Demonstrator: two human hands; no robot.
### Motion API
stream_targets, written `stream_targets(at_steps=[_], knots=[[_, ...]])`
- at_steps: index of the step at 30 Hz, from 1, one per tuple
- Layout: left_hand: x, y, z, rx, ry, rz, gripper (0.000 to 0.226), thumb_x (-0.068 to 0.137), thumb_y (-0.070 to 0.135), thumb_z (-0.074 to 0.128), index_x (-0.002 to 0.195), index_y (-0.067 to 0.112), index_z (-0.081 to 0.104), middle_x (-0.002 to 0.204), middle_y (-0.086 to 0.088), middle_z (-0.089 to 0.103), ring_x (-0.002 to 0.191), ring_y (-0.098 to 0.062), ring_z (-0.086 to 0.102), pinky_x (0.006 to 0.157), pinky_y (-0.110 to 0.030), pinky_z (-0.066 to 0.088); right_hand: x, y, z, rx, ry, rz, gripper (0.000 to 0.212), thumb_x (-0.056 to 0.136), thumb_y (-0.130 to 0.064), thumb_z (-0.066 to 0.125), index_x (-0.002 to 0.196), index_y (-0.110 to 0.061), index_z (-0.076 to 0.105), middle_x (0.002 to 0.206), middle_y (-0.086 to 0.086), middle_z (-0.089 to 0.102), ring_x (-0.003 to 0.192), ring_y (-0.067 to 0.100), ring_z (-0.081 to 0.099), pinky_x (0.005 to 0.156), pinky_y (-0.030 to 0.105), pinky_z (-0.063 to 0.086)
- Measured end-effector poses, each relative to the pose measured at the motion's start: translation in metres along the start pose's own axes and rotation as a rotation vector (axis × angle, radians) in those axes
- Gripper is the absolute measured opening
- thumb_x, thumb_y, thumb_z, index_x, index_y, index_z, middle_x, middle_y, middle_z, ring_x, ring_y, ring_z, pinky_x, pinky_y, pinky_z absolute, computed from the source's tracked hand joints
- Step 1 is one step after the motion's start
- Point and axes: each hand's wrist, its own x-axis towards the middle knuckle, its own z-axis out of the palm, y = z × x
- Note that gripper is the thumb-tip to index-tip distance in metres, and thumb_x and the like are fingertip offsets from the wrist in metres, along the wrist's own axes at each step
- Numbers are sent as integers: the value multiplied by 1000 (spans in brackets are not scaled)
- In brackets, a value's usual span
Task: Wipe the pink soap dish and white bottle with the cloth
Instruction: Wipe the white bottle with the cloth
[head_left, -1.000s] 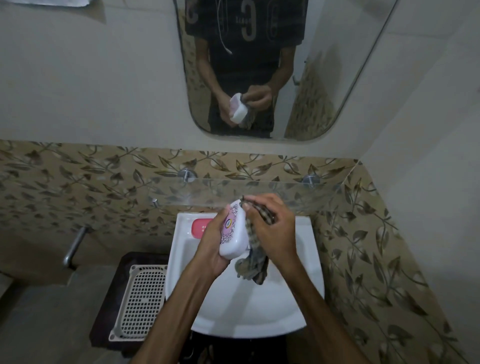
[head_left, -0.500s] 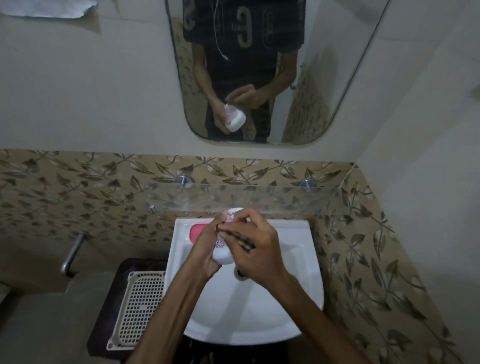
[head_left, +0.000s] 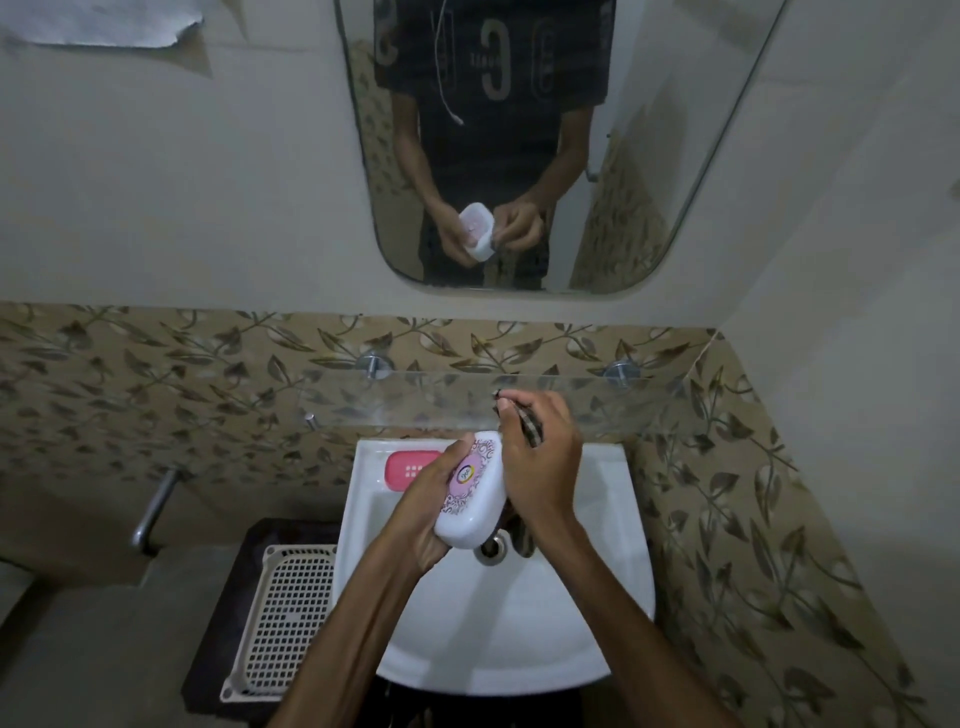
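Both hands busy over the basin

Left hand (head_left: 423, 506) wrapped round the white bottle (head_left: 471, 491) from its left side, fingers curled under and behind; bottle held tilted above the sink (head_left: 597, 597), pink label facing up, flat base end lowest and just over the drain (head_left: 492, 548). Right hand (head_left: 540, 467) pressed against the bottle's right side, fingers curled and pinching the cloth (head_left: 525, 428); patterned edge of cloth poking out above the knuckles, another dark fold hanging below the wrist near the drain; how much cloth touches the bottle hidden by the hand. Pink soap dish (head_left: 410, 469) lying flat on the back left ledge of the sink, partly covered by the left hand's fingers, apart from the bottle. Glass shelf (head_left: 415, 400) fixed to the leaf-patterned tile (head_left: 156, 389) above the sink on two metal pegs. Mirror (head_left: 649, 156) higher on the wall, showing the person in a dark shirt with both hands on the bottle. White slotted tray (head_left: 288, 618) on a dark stand just left of the sink; metal tap (head_left: 153, 506) jutting from the wall farther left.
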Motion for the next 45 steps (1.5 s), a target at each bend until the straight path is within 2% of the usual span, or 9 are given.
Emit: stream_targets(at_steps=[6,17,22,24,28,32,36,41,45], knots=[[-1,1,8,-33,93,62,31,102,25,61,96,0,78,88,-16,80,75,-25,79,62,-32,63,-2,0,4,-51,-41,175,12,99,-11,65,103,-15,75,106,-3,66,96,10,65,89,33,56],[-13,2,17,-316,162,44,45,108,42,46,121,1,59,98,-18,66,90,-27,63,88,-36,51,-57,1,0,-112,-108,-306,9,91,-8,74,99,-11,74,103,4,60,88,9,63,77,12,50],[-8,-8,37,-356,269,125,40,106,37,55,126,4,60,109,-18,67,97,-30,66,87,-41,58,-37,-2,5,69,37,132,13,94,-6,68,96,-18,71,100,-4,66,94,5,66,79,19,54],[-7,-7,38,-299,308,103,41,103,41,58,123,6,65,107,-16,72,98,-31,69,89,-42,58,-39,-4,8,103,32,230,12,97,-11,65,97,-22,68,100,-7,68,96,4,66,79,16,53],[-4,-9,34,-182,441,211,32,100,39,66,96,8,71,68,-5,78,56,-19,75,45,-26,56,-51,-5,10,206,17,458,7,104,-24,59,103,-28,65,103,-9,72,95,4,71,77,29,61],[-3,-19,31,-135,530,238,32,94,43,72,95,11,74,78,-6,81,64,-21,76,55,-30,60,-56,-6,13,202,87,473,10,102,-20,62,96,-27,65,92,-13,72,85,1,71,66,19,57],[-8,-19,28,-147,264,143,43,96,37,66,116,0,72,112,-21,75,97,-34,74,80,-39,61,-38,0,6,305,76,569,12,97,-8,67,89,-14,71,84,-5,75,78,9,72,68,22,58],[-11,21,8,362,174,264,50,74,44,75,108,7,74,96,-16,72,84,-28,69,75,-35,53,2,-4,-23,419,-424,590,16,93,-6,73,80,-15,74,77,2,76,68,12,66,64,21,55],[-12,25,18,612,235,392,26,81,37,75,69,15,66,62,-4,69,53,-15,66,46,-20,48,9,-13,-22,311,-342,550,11,93,-11,73,83,-16,74,81,-1,79,70,12,71,63,22,57]])
